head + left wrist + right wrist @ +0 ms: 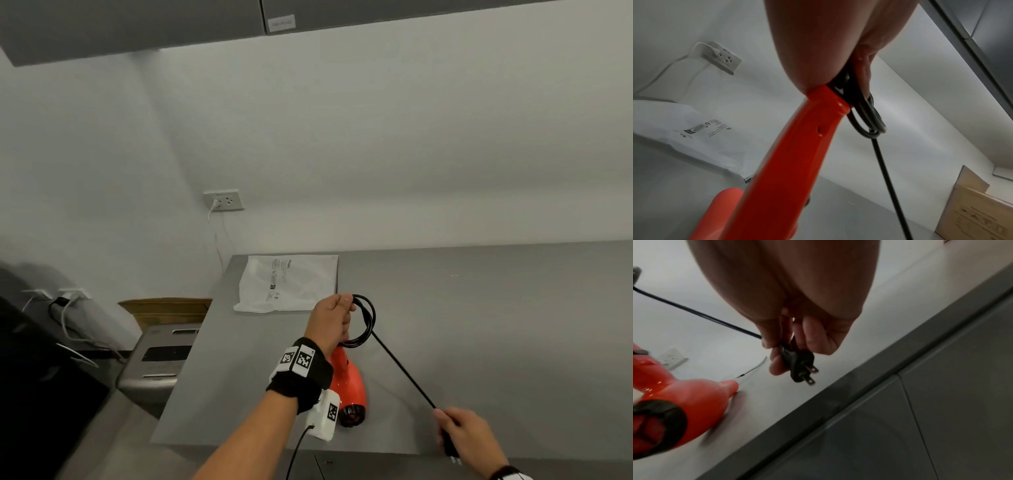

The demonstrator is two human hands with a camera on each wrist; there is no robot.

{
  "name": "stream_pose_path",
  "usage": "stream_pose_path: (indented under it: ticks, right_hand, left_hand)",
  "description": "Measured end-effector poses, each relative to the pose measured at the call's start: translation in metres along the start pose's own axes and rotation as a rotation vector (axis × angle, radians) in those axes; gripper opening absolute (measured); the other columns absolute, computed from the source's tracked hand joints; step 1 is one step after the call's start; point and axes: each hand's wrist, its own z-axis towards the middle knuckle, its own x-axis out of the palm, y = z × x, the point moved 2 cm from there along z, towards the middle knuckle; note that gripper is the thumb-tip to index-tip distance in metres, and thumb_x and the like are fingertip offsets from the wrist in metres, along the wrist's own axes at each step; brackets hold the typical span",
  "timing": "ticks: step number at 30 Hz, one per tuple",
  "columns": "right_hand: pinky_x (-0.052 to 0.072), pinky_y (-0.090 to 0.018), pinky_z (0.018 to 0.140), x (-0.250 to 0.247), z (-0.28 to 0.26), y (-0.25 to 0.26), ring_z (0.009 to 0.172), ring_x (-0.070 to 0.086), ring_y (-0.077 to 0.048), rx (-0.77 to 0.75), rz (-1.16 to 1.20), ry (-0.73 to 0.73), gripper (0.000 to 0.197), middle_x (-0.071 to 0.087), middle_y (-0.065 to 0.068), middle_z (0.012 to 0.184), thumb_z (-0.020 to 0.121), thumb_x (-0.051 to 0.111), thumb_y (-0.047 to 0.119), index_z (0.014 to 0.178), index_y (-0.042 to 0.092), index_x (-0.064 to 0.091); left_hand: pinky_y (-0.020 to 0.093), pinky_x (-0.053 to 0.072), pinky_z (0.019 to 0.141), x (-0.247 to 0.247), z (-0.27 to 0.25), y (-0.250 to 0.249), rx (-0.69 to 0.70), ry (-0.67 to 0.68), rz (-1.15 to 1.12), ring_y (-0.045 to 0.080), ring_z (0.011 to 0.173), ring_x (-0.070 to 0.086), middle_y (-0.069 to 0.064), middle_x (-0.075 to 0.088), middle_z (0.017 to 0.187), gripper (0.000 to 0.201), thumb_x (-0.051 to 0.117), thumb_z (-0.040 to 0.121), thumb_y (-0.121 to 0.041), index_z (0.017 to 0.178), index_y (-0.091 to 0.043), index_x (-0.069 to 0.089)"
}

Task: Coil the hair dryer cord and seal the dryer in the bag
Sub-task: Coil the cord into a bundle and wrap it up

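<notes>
An orange hair dryer (351,380) stands on the grey counter (496,342), nozzle toward me, handle up. My left hand (334,317) grips the top of its handle (797,154) together with the coiled loops of black cord (364,320). From the coil (869,118) a taut stretch of cord (404,373) runs down to my right hand (466,437), which holds the cord's end with the black two-pin plug (799,368) sticking out below the fingers. The white plastic bag (291,282) lies flat at the counter's back left, apart from both hands.
A wall outlet (224,199) with a white cable plugged in sits behind the counter. A cardboard box (164,310) and a steel bin (157,363) stand left of the counter. Dark cabinets (137,24) hang overhead. The counter's front edge (838,402) is near my right hand.
</notes>
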Motion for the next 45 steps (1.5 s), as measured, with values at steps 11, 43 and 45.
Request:
stream_pose_path:
  ticks: [11,43,45]
  right_hand:
    - [0.046,-0.045,0.096,-0.091,-0.057,0.123,0.103,0.067,-0.042,-0.370,0.820,0.004,0.042,0.073,-0.029,0.091,0.091,0.046,-0.009,0.049,-0.006,0.048]
    - [0.053,-0.030,0.073,-0.027,-0.019,0.193,0.077,0.062,-0.009,-0.674,-0.027,-0.032,0.013,0.070,0.008,0.086,0.098,0.055,0.020,0.096,0.030,0.063]
    - [0.053,-0.021,0.083,-0.033,-0.027,0.191,0.093,0.067,-0.009,-0.678,0.071,-0.011,0.026,0.072,0.010,0.101,0.101,0.053,0.023,0.124,0.031,0.062]
  left_hand:
    - [0.017,0.020,0.036,0.000,0.014,-0.002,0.019,-0.027,0.027,0.005,0.039,0.024,-0.009,0.033,0.051,0.033,0.045,0.106,-0.028,0.079,-0.013,0.055]
    - [0.025,0.046,0.050,0.029,-0.011,0.000,0.231,0.087,0.227,0.012,0.045,0.053,-0.004,0.069,0.075,0.031,0.048,0.105,-0.031,0.085,-0.011,0.061]
    - [0.024,0.046,0.049,0.027,-0.012,0.000,0.229,0.043,0.250,0.011,0.045,0.055,-0.003,0.068,0.067,0.033,0.046,0.106,-0.032,0.086,-0.010,0.059]
